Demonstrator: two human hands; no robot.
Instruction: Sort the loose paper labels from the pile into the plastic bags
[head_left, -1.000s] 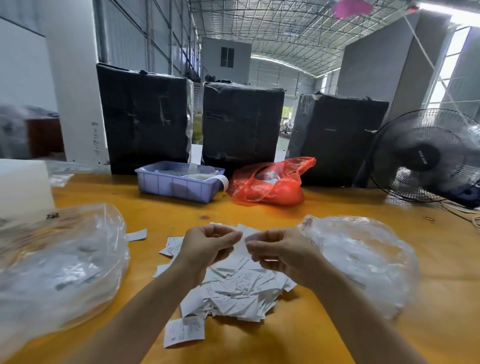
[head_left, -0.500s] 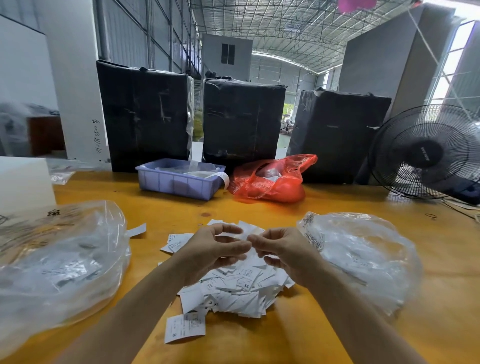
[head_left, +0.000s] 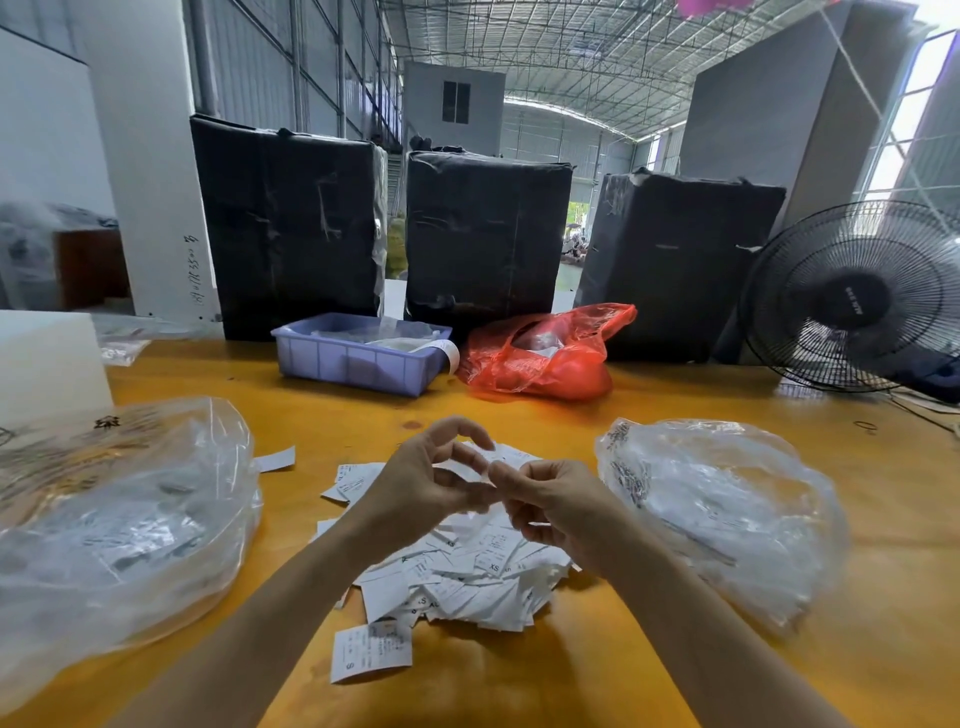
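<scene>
**Both hands meet above the label pile**

A heap of white paper labels (head_left: 462, 577) lies on the yellow counter (head_left: 623, 675), in the middle between two clear plastic bags. The left bag (head_left: 119, 530) bulges at the near left and shows white slips inside; the right bag (head_left: 727, 514) sits just beside the pile on the other side, also with slips in it. One single label (head_left: 371, 652) marked "S" lies apart at the pile's near edge, and another stray slip (head_left: 275, 460) rests close to the left bag.

The left hand (head_left: 431, 483) and right hand (head_left: 550, 506) are raised over the far part of the pile, their fingertips touching each other. The fingers (head_left: 470, 434) of the left hand are curled, thumb and fingers closing on a small white slip at the meeting point; the right hand's fingers are curled inward too, pinching at the same spot. The slip itself is mostly hidden between them.

Farther back on the counter stand a lilac plastic tray (head_left: 358, 358), a red plastic bag (head_left: 545, 353), three black wrapped boxes (head_left: 488, 234) and a black fan (head_left: 852, 296) at the right.
</scene>
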